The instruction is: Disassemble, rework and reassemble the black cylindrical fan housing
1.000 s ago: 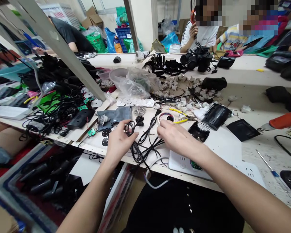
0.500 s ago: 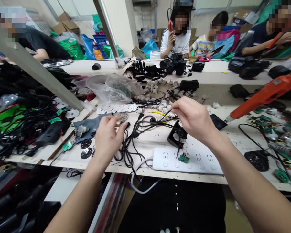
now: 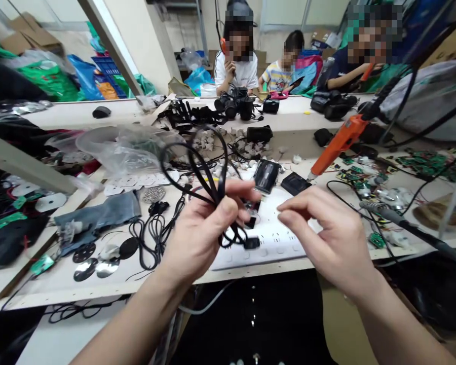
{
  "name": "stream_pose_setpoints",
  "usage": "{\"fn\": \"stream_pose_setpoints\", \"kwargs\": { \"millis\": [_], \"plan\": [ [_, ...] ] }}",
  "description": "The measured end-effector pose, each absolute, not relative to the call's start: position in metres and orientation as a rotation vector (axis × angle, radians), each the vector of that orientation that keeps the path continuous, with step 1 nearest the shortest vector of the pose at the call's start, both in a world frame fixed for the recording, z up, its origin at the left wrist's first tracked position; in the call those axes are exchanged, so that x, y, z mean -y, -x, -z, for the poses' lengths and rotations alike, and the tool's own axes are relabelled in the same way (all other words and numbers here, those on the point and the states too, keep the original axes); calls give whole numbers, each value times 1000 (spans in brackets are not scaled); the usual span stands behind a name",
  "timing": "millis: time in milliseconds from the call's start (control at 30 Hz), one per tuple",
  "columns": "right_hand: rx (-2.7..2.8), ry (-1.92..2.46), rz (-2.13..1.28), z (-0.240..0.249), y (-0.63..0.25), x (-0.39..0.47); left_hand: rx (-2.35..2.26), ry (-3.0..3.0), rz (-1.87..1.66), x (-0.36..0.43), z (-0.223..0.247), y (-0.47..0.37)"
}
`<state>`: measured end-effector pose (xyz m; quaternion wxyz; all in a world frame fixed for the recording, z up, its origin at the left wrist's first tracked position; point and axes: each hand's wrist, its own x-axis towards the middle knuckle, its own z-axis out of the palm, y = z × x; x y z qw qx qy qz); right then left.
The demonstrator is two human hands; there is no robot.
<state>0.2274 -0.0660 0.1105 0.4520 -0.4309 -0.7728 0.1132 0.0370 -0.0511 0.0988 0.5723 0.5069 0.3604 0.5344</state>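
My left hand [image 3: 192, 238] is closed around a looped black cable [image 3: 223, 177], its loops rising above the thumb. A small black connector [image 3: 252, 243] hangs below the fingers, over the white power strip [image 3: 231, 259]. To the right, my right hand [image 3: 327, 235] has its thumb and forefinger drawn together, with nothing visible between them. It hovers above the right end of the power strip, apart from the cable. More black cables [image 3: 155, 235] lie coiled on the bench left of my left hand. A black housing [image 3: 266, 176] sits behind both hands.
An orange electric screwdriver [image 3: 340, 144] slants down at the right. Green circuit boards [image 3: 421, 167] and wires are heaped beyond it. At left lie a grey-blue cloth [image 3: 102, 215] and metal discs [image 3: 85, 269]. Several people sit across the bench.
A black cable is now looped in my left hand, which was open before. My right hand has let go of the cables it was pinching. The view has swung right.
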Motion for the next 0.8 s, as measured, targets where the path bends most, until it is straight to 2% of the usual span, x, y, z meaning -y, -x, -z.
{"fn": "stream_pose_setpoints", "kwargs": {
  "millis": [133,400,467,600,800],
  "plan": [
    [2045,1043,-535,-106,-239,79,-764,-1374,-1210,46,-109,-72],
    [2001,1088,-533,-67,-268,88,-712,-1664,-1018,59,-83,-103],
    [1954,1200,-514,-57,-286,89,-832,-1804,-1035,59,-69,-88],
    [1722,1443,-596,-40,-318,85,-1381,-2052,-1122,46,-32,-50],
    [1722,1550,-774,-18,-335,77,-1631,-2213,-789,33,2,-35]
  ]
}}
